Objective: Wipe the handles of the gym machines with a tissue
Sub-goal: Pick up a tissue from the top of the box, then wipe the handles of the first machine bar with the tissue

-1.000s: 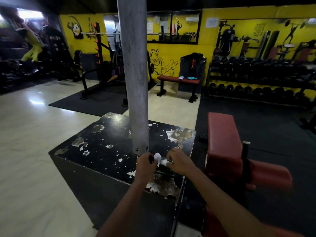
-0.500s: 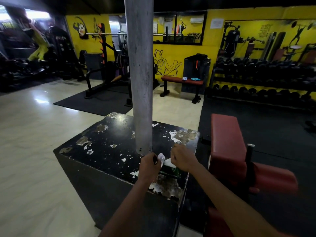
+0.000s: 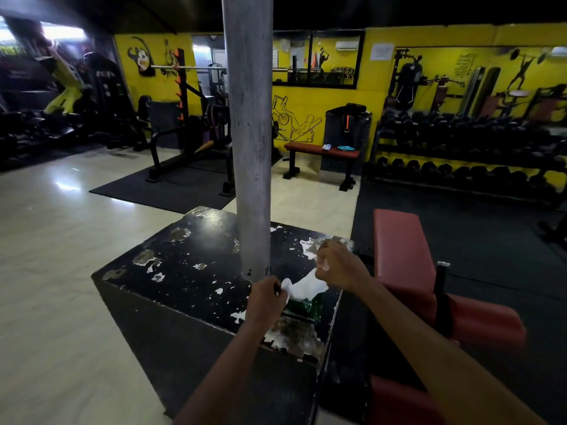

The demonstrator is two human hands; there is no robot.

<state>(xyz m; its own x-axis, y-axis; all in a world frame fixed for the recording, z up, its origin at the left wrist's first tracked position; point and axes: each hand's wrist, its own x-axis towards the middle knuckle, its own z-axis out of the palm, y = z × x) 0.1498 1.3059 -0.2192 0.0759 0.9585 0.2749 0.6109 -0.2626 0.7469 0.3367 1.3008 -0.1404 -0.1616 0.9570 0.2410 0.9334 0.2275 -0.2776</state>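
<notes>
A green tissue pack [image 3: 303, 308] lies on the near right part of a black box [image 3: 184, 271] with flaking paint. A white tissue [image 3: 303, 285] stretches up out of the pack. My right hand [image 3: 337, 265] pinches the tissue's upper end, raised above the box. My left hand [image 3: 265, 302] rests closed at the pack's left end, holding it down. No machine handle is near my hands.
A grey pillar [image 3: 250, 142] rises from the box just behind my hands. A red padded bench [image 3: 408, 259] stands close on the right. Farther off are a squat rack [image 3: 190, 127], another red bench [image 3: 322, 150] and a dumbbell rack [image 3: 466, 154].
My right hand has lifted up and to the right, drawing the white tissue out of the pack. My left hand has stayed on the pack. The view has shifted slightly.
</notes>
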